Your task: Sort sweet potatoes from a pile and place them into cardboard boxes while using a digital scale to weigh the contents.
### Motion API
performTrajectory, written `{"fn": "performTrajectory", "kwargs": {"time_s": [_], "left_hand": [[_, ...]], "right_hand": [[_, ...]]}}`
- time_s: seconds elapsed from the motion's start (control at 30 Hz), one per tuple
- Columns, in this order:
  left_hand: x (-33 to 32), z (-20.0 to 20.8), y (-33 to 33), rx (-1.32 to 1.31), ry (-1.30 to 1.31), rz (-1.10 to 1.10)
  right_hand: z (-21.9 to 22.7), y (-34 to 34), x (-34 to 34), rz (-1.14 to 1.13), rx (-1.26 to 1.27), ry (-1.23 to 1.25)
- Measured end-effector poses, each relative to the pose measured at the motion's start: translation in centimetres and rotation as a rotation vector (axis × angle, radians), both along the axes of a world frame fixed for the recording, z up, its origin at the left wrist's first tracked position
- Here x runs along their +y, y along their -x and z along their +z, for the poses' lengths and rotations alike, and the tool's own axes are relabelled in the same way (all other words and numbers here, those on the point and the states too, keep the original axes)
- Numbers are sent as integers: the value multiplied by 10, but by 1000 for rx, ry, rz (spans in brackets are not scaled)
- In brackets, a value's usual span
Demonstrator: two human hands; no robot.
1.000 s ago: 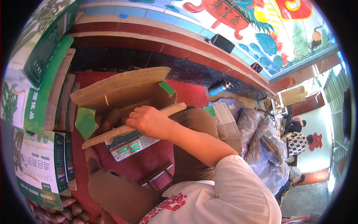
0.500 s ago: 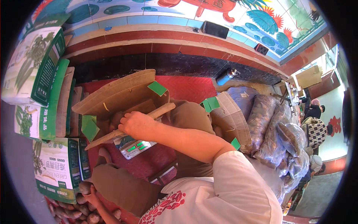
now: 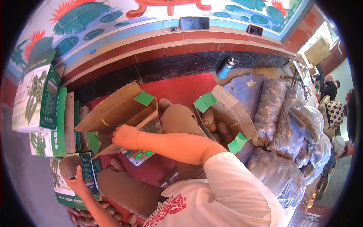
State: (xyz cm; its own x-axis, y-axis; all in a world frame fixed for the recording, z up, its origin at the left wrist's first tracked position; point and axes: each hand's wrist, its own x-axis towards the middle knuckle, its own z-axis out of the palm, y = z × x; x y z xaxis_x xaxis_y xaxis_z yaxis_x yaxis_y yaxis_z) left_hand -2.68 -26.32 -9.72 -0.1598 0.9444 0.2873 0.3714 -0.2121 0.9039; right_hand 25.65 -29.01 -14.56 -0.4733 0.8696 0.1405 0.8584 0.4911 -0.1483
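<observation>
My left hand (image 3: 77, 183) is wrapped round a large roundish brown tuber (image 3: 69, 167), held up beside the stacked cartons. My right arm reaches across my knees to an open cardboard box (image 3: 109, 100) with green corner tabs. There my right hand (image 3: 126, 137), fingers curled, is closed over the box's near flap (image 3: 146, 122); its fingertips are partly hidden. This box stands on a scale (image 3: 139, 157) with lit green digits. The box's inside is shadowed, so its contents cannot be made out.
Right of my knees, another open box (image 3: 236, 109) holds several brown tubers (image 3: 223, 130). Filled plastic sacks (image 3: 270, 113) lie beyond it. Printed cartons (image 3: 36, 98) are stacked at left, loose tubers (image 3: 109, 210) below. A blue flask (image 3: 226, 69) stands by the wall; a phone (image 3: 194, 23) lies on the ledge.
My left hand has raised the tuber from the pile at lower left to beside the cartons. My right hand has shifted slightly left and down along the box flap. The view has turned.
</observation>
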Motion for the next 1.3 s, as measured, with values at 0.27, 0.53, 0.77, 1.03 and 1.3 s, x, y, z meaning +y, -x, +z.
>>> {"fn": "performTrajectory", "kwargs": {"time_s": [0.27, 0.53, 0.77, 1.03, 1.3], "left_hand": [[13, 10, -111, 201, 3, -295], [32, -22, -122, 468, 38, -455], [-1, 1, -59, 341, -93, -208], [-89, -84, 79, 255, 177, 205], [-241, -234, 174, 508, 858, 434]], "right_hand": [[-16, -3, 3, -22, -5, 65], [-7, 2, 4, 1, -24, 115], [-5, 4, 5, -9, 40, 4], [-4, -5, 8, -32, 24, -96], [13, 5, 3, -14, 26, -47]]}}
